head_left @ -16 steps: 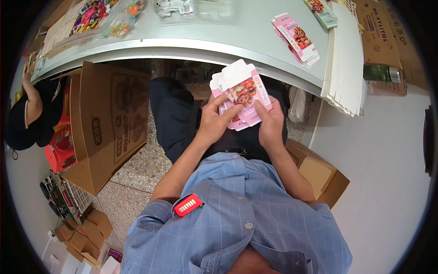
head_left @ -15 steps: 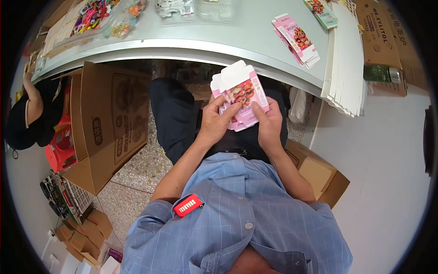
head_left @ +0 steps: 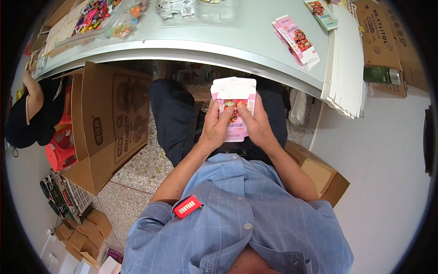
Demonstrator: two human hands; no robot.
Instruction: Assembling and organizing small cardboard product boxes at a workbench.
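Over my lap, a small stack of flat pink cartons [head_left: 235, 130] with white end flaps and a red printed picture is held between both hands. My left hand [head_left: 215, 128] grips the left edge, its thumb lying on the printed face. On the opposite edge my right hand [head_left: 259, 127] is closed in the same way, thumb on top. The fingers beneath the stack are hidden. The white flaps point away from me, toward the table edge. More flat pink cartons [head_left: 297, 40] lie on the table at the right, with a green carton [head_left: 322, 14] beyond them.
The pale table [head_left: 205, 34] crosses ahead of my knees. It bears a tray of colourful small toys [head_left: 96, 17], white packets [head_left: 175, 7] and long white card strips [head_left: 343, 64]. A big cardboard box [head_left: 112, 123] stands left, near another person's arm [head_left: 34, 98]; another box [head_left: 321, 176] is at right.
The stack has turned from a tilt to straight and come slightly closer to me. Its cartons look more evenly lined up. Both hands have shifted to grip opposite sides.
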